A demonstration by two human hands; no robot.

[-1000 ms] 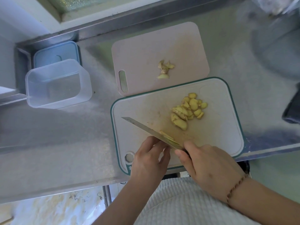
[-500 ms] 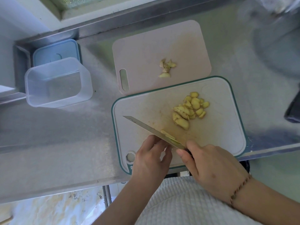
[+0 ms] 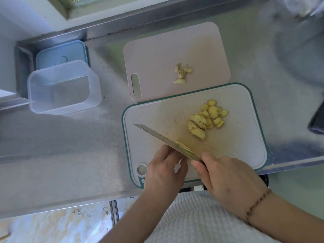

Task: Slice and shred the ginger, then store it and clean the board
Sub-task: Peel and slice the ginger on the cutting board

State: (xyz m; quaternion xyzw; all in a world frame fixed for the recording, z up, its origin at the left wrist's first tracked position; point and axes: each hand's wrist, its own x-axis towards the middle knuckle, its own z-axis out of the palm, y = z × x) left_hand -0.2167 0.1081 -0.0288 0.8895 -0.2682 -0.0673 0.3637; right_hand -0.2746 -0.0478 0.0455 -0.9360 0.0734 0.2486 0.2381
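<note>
A white rectangular cutting board with a teal rim (image 3: 242,142) lies at the near edge of the brushed steel counter (image 3: 66,155), its near-left corner with the hanging hole overhanging that edge slightly. Its far long edge runs just under the near edge of a pale pink cutting board with a slot handle (image 3: 157,55), which carries a small cluster of ginger trimmings (image 3: 182,73). Left of both boards the counter surface is bare up to a clear rectangular plastic container (image 3: 63,88), which stands well apart from the boards with a blue lid (image 3: 61,55) just behind it, close to the raised back rim.

The right hand (image 3: 228,178) grips the dark handle of a steel-bladed knife (image 3: 163,139). The blade's long axis runs diagonally, tip pointing far-left toward the container, heel near the person. A thin strip of ginger (image 3: 184,147) lies along the blade near its heel, long axis parallel to it. The left hand (image 3: 164,171) sits just left of the blade with fingers curled down onto the board beside that strip; whether they pinch the ginger cannot be told. A pile of yellow ginger slices (image 3: 206,118) rests on the right half of the white board, apart from the knife, with bare board around it to the right and near edges.
</note>
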